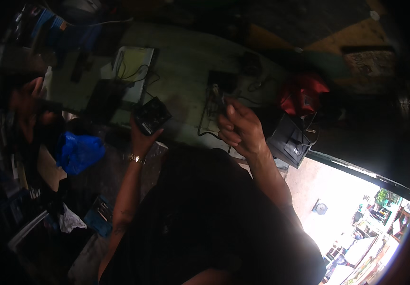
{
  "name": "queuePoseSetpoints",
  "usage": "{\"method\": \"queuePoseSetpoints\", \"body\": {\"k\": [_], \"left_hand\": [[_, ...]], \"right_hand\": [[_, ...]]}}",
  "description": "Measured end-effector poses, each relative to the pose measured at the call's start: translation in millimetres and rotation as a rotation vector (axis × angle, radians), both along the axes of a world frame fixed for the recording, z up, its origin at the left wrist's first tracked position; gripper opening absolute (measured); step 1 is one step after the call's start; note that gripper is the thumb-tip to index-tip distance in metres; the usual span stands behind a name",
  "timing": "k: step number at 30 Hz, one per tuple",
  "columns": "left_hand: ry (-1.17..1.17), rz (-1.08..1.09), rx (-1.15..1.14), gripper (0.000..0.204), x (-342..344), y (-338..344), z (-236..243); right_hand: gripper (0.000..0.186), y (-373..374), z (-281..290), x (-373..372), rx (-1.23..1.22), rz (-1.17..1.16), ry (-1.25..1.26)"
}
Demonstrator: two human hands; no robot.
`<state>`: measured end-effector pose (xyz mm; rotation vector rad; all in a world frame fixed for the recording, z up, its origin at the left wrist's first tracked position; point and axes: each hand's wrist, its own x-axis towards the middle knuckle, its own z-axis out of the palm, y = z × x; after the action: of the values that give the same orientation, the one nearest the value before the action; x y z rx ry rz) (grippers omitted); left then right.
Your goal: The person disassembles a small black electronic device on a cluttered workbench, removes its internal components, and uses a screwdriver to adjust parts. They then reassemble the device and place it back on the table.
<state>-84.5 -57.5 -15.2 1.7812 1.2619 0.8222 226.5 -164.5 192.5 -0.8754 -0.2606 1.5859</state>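
Of the person's 2 hands, the left hand [144, 137] grasps a dark boxy device [152, 116] by its near edges; a pale marking on it is too small to read. The right hand [241, 127] is curled closed around a slim item [221, 99], mostly hidden, with a dark cable [199, 124] just left of that hand. Beyond the left hand lies a spiral notebook [133, 69]. Right of the right hand, a red bag [302, 95] bears a dark patch, unreadable here.
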Motion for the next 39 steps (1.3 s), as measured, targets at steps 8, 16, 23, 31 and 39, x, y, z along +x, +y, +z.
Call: {"method": "queuePoseSetpoints", "body": {"k": [8, 16, 23, 31, 39], "left_hand": [[0.01, 0.002, 0.014, 0.125, -0.6, -0.5, 3.2], [-0.025, 0.002, -0.016, 0.124, -0.6, -0.7, 4.5], [-0.023, -0.003, 0.0, 0.124, -1.6, -1.0, 0.6], [-0.024, 0.006, -0.013, 0.126, -1.1, -0.9, 2.6], [-0.05, -0.001, 0.012, 0.126, 0.5, -1.3, 5.7]], "right_hand": [[0.046, 1.0, 0.7, -7.5, 0.025, 0.042, -0.347], [0.045, 1.6, 1.3, -11.6, 0.041, 0.063, -0.406], [0.046, 0.9, 3.2, -10.8, -0.014, 0.06, -0.339], [0.045, 1.7, 0.2, -9.6, 0.002, 0.06, -0.248], [0.046, 1.1, -0.4, -10.0, 0.003, 0.056, -0.226]]}}
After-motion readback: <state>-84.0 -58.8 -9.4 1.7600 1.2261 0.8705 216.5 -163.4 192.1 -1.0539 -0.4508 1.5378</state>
